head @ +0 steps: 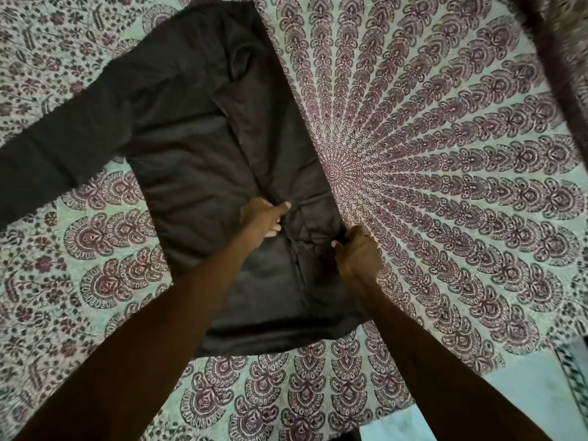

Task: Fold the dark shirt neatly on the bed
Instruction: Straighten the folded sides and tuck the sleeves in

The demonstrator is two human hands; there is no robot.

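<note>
The dark shirt lies flat on the patterned bed cover, collar end far from me and hem near me. Its right side is folded over the body, with the folded sleeve running lengthwise down it. The other sleeve stretches out flat to the left. My left hand pinches the inner edge of the folded part near the shirt's middle. At the shirt's right edge, my right hand grips the cloth, which bunches into creases between the two hands.
The bed cover has a round mandala print centred just right of the shirt. A plain pale sheet shows at the lower right. A blurred dark patterned cloth or post crosses the upper right corner.
</note>
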